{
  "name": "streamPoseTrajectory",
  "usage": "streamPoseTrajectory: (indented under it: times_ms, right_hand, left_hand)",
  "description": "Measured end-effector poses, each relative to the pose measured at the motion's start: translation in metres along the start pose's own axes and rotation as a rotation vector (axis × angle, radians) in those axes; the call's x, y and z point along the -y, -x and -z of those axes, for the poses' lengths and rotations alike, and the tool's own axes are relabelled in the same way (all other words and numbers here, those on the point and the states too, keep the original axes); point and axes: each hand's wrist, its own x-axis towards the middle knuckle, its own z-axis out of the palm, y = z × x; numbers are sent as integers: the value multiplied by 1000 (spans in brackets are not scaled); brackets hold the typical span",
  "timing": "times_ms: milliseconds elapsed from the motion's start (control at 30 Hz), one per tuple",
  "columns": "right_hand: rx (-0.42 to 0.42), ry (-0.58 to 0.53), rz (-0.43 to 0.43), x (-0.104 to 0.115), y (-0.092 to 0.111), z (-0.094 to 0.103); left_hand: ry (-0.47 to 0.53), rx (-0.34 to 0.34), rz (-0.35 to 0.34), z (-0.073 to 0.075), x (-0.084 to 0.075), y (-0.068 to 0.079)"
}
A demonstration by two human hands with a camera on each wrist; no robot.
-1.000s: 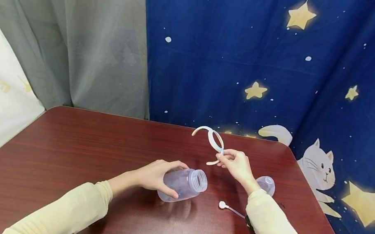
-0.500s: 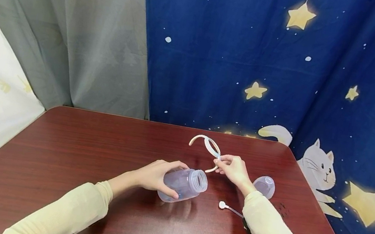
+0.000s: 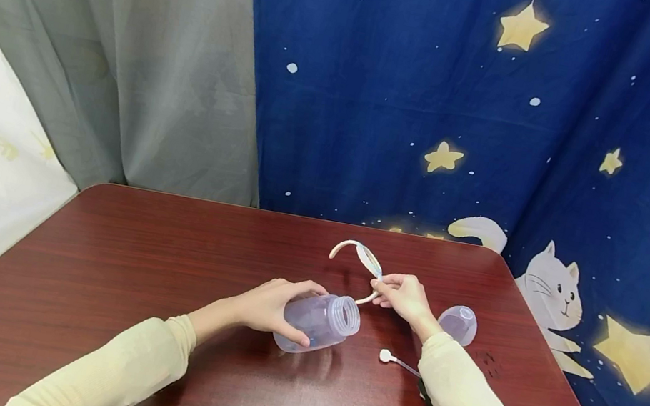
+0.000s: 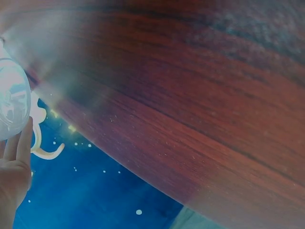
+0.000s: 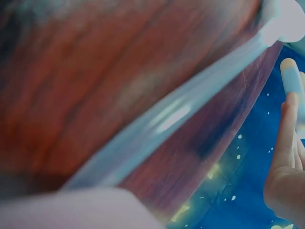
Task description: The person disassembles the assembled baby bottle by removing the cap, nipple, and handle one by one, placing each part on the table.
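Note:
My left hand [image 3: 268, 305] grips a translucent bottle [image 3: 311, 318], tilted with its threaded, uncapped mouth toward the right. In the left wrist view, the bottle's round base [image 4: 14, 100] shows above the fingers. Beyond the bottle mouth, my right hand [image 3: 408, 297] pinches a pale bottle handle [image 3: 364, 258], a ring with two curved arms. One arm curls up to the left. The other points down toward the bottle mouth; whether they touch I cannot tell. In the right wrist view, only an end of the handle [image 5: 289, 78] appears past the fingertips.
A straw [image 3: 405, 367] with a white weighted end lies on the table [image 3: 193, 245], partly under the right forearm. Near it is a dark item [image 3: 424, 392], mostly hidden by the sleeve. A clear domed cap [image 3: 459, 325] stands right of the right hand. Curtains hang behind the table.
My right hand has lowered the handle toward the bottle mouth and turned it, so the ring looks narrower. More of the domed cap shows. My left hand and the bottle stay nearly still.

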Motion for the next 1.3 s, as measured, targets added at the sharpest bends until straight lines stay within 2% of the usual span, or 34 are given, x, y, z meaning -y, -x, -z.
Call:
streamPoseTrajectory:
  times_ms: [400, 600, 1300]
  right_hand:
    - [23, -107, -112, -4, 1, 6]
    - [46, -113, -156, -5, 1, 6]
    - [115, -113, -172, -12, 1, 2]
  left_hand:
    - [4, -2, -10, 0, -1, -1]
    - [5, 0, -7, 0, -1, -1]
    - [-9, 2, -9, 1, -2, -1]
